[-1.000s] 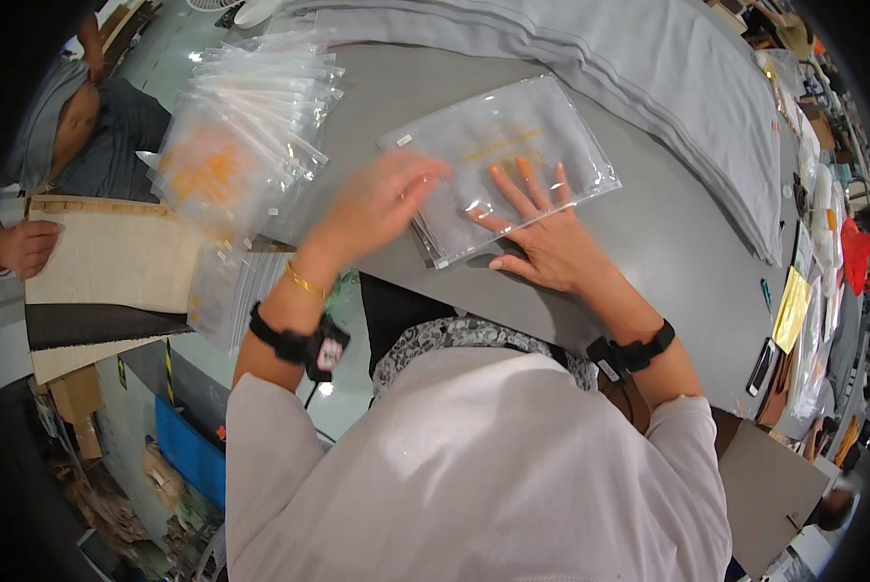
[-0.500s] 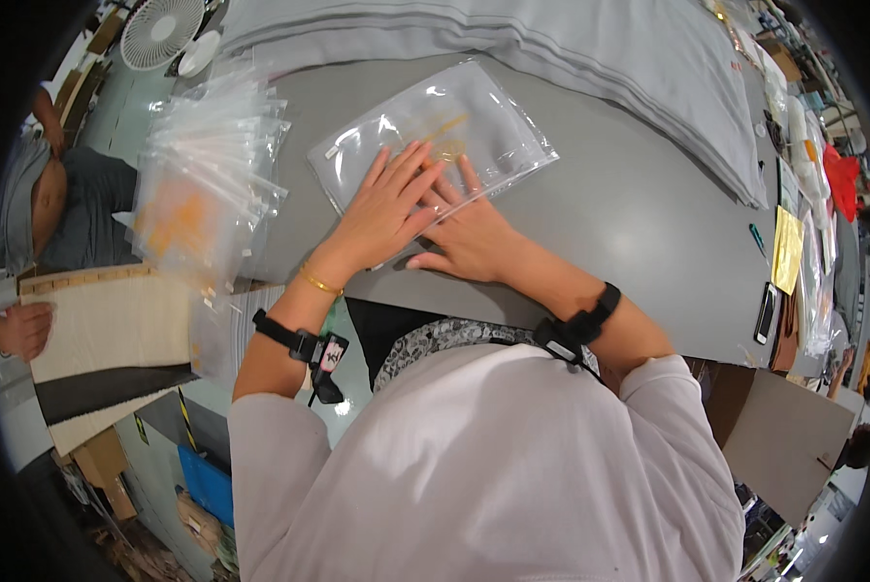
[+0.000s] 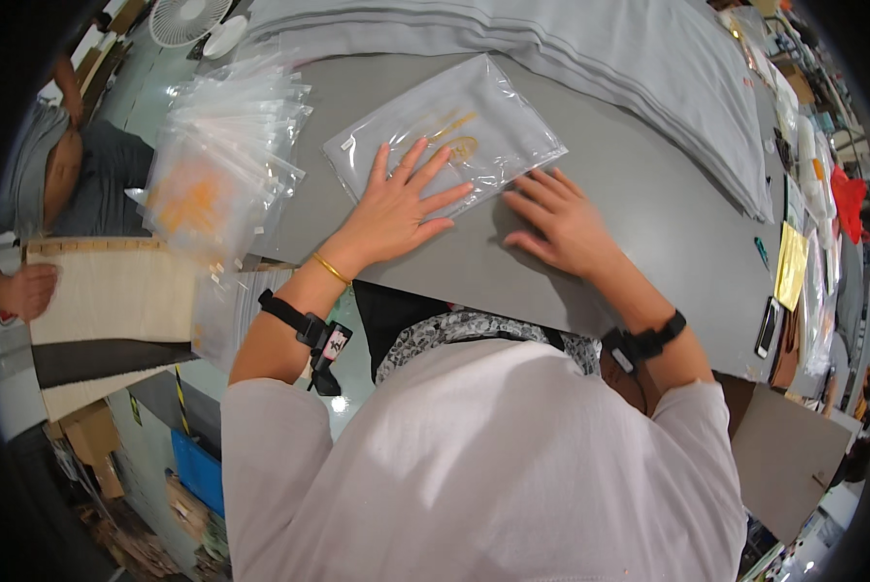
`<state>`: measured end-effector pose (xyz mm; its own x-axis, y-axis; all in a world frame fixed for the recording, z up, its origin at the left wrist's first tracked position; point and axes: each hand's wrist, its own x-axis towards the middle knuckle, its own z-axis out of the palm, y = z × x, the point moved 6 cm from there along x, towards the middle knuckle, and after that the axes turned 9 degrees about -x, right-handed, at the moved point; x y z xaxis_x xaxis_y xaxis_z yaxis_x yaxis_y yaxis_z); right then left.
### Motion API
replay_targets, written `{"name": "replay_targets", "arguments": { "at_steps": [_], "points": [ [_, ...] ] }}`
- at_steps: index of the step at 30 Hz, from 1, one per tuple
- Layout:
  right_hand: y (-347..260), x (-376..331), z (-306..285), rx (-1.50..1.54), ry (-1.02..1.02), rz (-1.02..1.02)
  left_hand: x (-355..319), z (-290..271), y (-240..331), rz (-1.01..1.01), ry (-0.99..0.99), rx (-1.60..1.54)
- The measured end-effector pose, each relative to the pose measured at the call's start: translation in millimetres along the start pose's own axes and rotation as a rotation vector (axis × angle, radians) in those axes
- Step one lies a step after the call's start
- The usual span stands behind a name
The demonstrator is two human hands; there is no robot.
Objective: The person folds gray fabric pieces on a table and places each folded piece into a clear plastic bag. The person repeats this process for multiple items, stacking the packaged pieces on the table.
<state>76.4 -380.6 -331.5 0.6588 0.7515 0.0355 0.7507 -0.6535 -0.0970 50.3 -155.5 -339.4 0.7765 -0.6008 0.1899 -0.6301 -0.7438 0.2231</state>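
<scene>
A clear plastic bag [image 3: 501, 109] with yellow-orange printing lies flat on the grey table [image 3: 648, 252]; grey shows through it, and I cannot tell whether cloth is inside. My left hand [image 3: 396, 204] rests on its near side with fingers spread wide. Just off the bag's lower right corner is my right hand [image 3: 569, 225], held low over the tabletop, its fingers stretched and the thumb apart. Nothing is in either hand.
A fanned pile of similar clear bags [image 3: 202, 175] covers the table's left side. Stacked grey fabric [image 3: 571, 58] spans the far edge. At the right lie a phone [image 3: 767, 328] and a yellow packet [image 3: 791, 267]. Another person's hand [image 3: 29, 291] holds a board at far left.
My right hand has come off the bag and moved right. My left hand has spread its fingers and stays on the bag, whose printing is now less covered.
</scene>
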Motion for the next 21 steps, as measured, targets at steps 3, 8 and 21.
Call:
{"name": "replay_targets", "arguments": {
  "at_steps": [3, 8, 21],
  "points": [
    [4.5, -6.0, -13.4, -0.126, 0.260, 0.096, 1.7, 3.7, 0.2, -0.055, -0.071, -0.013],
    [7.7, 13.9, 5.0, -0.138, 0.281, 0.129, -20.2, -28.7, 4.1, 0.016, 0.018, -0.387],
    [-118.7, 40.1, -8.8, 0.109, 0.294, -0.369, -83.9, -30.7, 22.4, 0.215, 0.184, -0.254]
  ]
}}
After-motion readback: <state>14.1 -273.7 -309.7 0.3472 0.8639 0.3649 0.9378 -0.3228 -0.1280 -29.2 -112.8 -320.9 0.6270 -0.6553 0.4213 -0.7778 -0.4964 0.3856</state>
